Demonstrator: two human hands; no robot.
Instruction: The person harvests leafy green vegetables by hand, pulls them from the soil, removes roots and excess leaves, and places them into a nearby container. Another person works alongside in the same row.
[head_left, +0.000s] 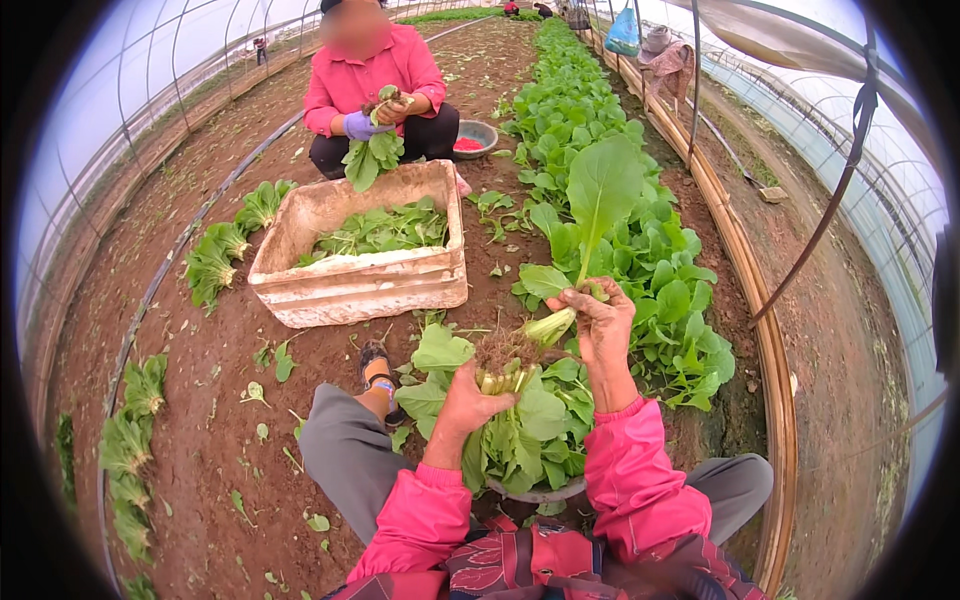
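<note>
My left hand (474, 405) grips a bunch of leafy greens (536, 420) near its pale stems, with the brown roots (506, 351) upward and the leaves hanging down. In my right hand (606, 322) is a single leafy plant (551, 327), its pale stem base pointing left towards the roots of the bunch. One large leaf (604, 187) rises above the right fingers. Beneath the bunch, between my knees, a basin (540, 495) shows only its front rim; the leaves hide the rest.
A dirty white foam box (360, 289) holds loose leaves (382, 232). Behind it squats a person (375, 82) in a pink shirt, holding greens. A bowl (487, 133) with red ties lies beyond. Growing greens (667, 300) line the right, beside a wooden edging (739, 255). Tied bunches (127, 450) lie left.
</note>
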